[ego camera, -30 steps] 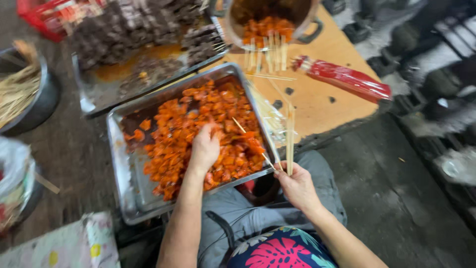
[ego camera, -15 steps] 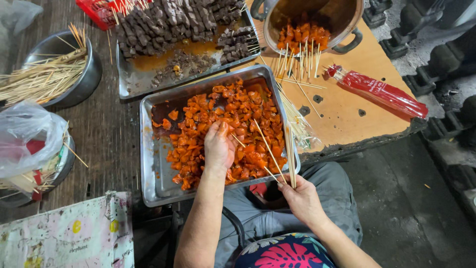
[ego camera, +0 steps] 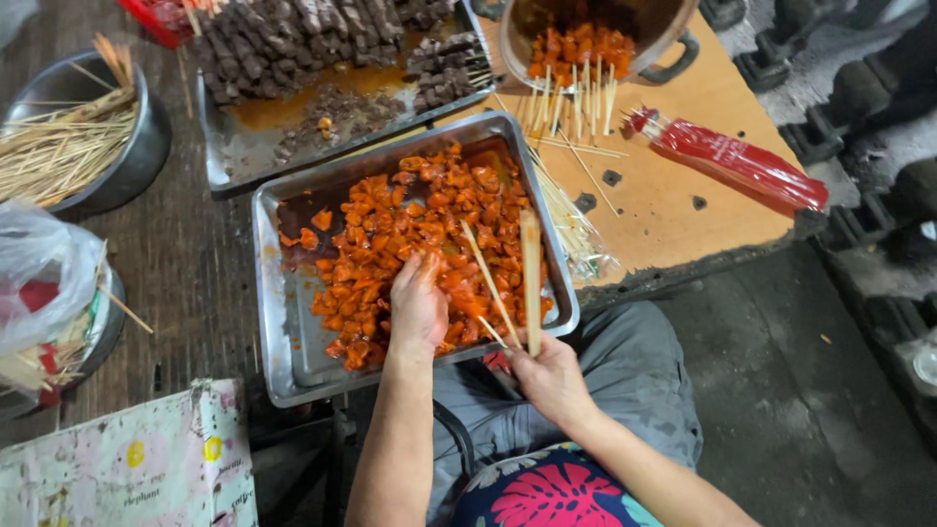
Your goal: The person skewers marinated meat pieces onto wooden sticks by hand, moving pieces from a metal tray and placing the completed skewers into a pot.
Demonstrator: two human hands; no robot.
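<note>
My left hand [ego camera: 418, 310] reaches into a steel tray [ego camera: 283, 361] and its fingers close on orange marinated meat pieces [ego camera: 410, 229]. My right hand [ego camera: 547, 376] is at the tray's near right corner, holding a few bamboo skewers [ego camera: 527, 278] that point up over the meat. The tray rests in front of my lap.
A second tray [ego camera: 244, 156] behind holds dark skewered meat and sauce. A pot [ego camera: 673, 44] with orange skewered pieces stands on a wooden board [ego camera: 673, 215], with loose skewers [ego camera: 576, 220] and a red skewer packet [ego camera: 732, 161]. A bowl of skewers [ego camera: 78, 137] and a plastic bag [ego camera: 44, 283] are at the left.
The view has drawn closer to the tray. My left hand stays in the meat, and my right hand has brought the skewers over the tray's corner.
</note>
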